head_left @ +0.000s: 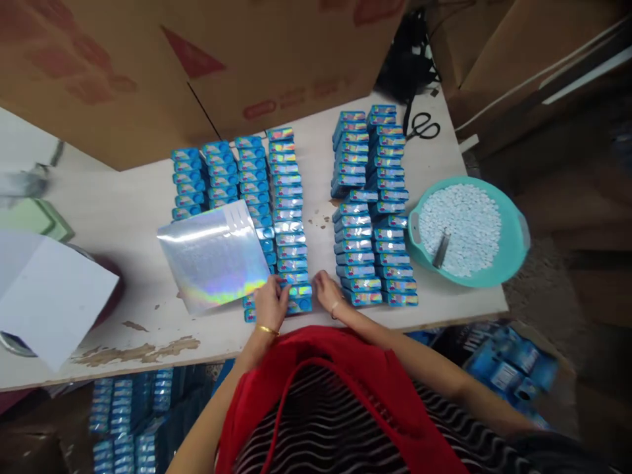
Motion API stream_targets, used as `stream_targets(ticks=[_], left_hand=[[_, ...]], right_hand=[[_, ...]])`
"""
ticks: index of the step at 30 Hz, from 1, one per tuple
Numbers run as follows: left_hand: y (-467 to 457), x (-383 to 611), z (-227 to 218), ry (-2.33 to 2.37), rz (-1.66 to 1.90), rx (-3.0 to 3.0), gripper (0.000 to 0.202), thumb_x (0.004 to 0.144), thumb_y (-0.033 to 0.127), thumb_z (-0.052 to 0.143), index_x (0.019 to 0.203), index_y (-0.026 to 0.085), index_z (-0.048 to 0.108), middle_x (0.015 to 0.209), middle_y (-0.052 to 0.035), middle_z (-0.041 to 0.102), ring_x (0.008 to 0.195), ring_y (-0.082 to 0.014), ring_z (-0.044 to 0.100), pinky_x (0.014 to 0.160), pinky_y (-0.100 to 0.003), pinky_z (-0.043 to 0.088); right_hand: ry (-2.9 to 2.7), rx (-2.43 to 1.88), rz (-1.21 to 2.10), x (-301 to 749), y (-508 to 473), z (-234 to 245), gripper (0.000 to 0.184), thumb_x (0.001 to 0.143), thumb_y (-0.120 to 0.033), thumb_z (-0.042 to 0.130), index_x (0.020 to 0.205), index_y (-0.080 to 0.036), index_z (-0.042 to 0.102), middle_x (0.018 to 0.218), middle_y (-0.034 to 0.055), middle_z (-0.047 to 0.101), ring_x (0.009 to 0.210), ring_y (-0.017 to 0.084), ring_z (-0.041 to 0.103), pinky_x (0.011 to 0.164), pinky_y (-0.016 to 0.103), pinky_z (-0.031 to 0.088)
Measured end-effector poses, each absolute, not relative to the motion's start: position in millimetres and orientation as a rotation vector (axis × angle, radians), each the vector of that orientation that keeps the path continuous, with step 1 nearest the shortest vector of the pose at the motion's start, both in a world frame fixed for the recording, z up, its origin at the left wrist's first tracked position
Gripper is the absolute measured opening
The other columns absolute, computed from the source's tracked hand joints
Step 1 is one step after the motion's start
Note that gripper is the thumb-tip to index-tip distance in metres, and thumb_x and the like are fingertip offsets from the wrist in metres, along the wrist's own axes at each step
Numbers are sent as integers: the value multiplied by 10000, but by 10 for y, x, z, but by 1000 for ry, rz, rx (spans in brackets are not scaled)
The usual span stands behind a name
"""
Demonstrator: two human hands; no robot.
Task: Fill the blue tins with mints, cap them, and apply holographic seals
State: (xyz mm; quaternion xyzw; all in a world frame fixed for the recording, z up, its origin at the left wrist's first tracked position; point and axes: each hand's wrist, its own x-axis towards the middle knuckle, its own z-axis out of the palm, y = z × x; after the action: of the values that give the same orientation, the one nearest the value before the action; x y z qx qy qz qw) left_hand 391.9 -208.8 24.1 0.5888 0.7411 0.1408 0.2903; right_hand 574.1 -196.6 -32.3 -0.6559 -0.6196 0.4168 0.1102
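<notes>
My left hand is closed at the lower right corner of a shiny silver holographic sheet. That sheet lies tilted over several rows of small blue boxes, hiding part of them. The fingertips of this hand also reach the near end of the rightmost row beside the sheet. Just right of that row, my right hand has its fingers curled together close above the table; whatever they may hold is too small to make out. Two more columns of blue boxes stand right of it.
A turquoise basin of small white pieces, with a metal scoop, stands right. Black scissors lie behind it. A large carton borders the back. White paper covers a round container at left. More blue boxes are below the table.
</notes>
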Motion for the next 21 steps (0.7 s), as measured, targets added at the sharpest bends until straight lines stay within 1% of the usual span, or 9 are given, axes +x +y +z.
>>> stream_targets(ticks=[2, 4, 5, 7, 9, 12, 15, 18, 21], left_hand=[[-1871, 3582, 244, 1944, 583, 1614, 207, 881, 352, 487, 974, 183, 563, 735, -28, 600, 702, -183, 567, 710, -317, 408], [-1537, 3138, 260, 2051, 761, 1666, 235, 896, 326, 445, 1015, 176, 580, 857, -67, 623, 765, -182, 573, 748, -315, 430], [-1342, 2903, 270, 2129, 803, 1696, 251, 897, 304, 430, 1039, 169, 588, 909, -84, 628, 802, -189, 576, 780, -324, 434], [-946, 2477, 275, 2230, 771, 1789, 284, 893, 255, 407, 1075, 160, 603, 973, -109, 635, 898, -217, 576, 851, -353, 424], [-610, 2179, 246, 2215, 617, 1923, 304, 881, 229, 415, 1096, 168, 623, 1015, -116, 637, 965, -242, 563, 891, -377, 405], [-319, 2011, 155, 2069, 356, 2104, 292, 880, 228, 446, 1074, 205, 664, 1026, -112, 633, 975, -260, 550, 871, -385, 390], [-268, 2043, 66, 1991, 202, 2199, 283, 895, 231, 446, 1042, 240, 688, 1010, -108, 624, 975, -274, 537, 821, -392, 366], [-329, 2094, 7, 1995, 166, 2249, 293, 902, 228, 443, 1077, 252, 676, 1048, -110, 623, 1008, -290, 517, 806, -408, 333], [-419, 2119, -32, 2004, 203, 2269, 314, 912, 231, 432, 1154, 258, 632, 1153, -109, 615, 1052, -294, 495, 820, -420, 312]], right_hand=[[-1698, -1885, 1055, 5678, -1792, -207, 232, 939, -284, 326, 984, -187, 533, 815, 87, 632, 753, 226, 588, 679, 323, 426], [-1723, -1715, 913, 5486, -1523, -33, 284, 952, -338, 348, 1069, -178, 551, 942, 120, 643, 878, 241, 591, 777, 359, 445], [-1808, -1602, 859, 5333, -1359, 63, 302, 954, -343, 360, 1101, -176, 565, 1021, 134, 640, 963, 250, 576, 840, 379, 437], [-2049, -1399, 783, 4939, -1003, 229, 323, 958, -322, 381, 1162, -178, 586, 1204, 140, 603, 1138, 267, 502, 945, 413, 389], [-2287, -1278, 740, 4501, -661, 305, 341, 952, -282, 412, 1235, -177, 570, 1337, 126, 542, 1227, 284, 430, 982, 439, 353], [-2536, -1196, 724, 3985, -303, 221, 347, 930, -225, 466, 1258, -162, 559, 1387, 125, 511, 1245, 296, 406, 968, 449, 352], [-2610, -1215, 690, 3787, -186, 46, 330, 922, -238, 502, 1231, -146, 571, 1404, 134, 492, 1237, 305, 408, 949, 447, 364], [-2606, -1218, 666, 3803, -206, -36, 343, 934, -271, 493, 1246, -146, 561, 1431, 132, 464, 1249, 307, 394, 950, 448, 361], [-2602, -1218, 679, 3847, -239, -22, 341, 941, -267, 477, 1251, -151, 560, 1433, 130, 463, 1260, 305, 380, 957, 454, 354]])
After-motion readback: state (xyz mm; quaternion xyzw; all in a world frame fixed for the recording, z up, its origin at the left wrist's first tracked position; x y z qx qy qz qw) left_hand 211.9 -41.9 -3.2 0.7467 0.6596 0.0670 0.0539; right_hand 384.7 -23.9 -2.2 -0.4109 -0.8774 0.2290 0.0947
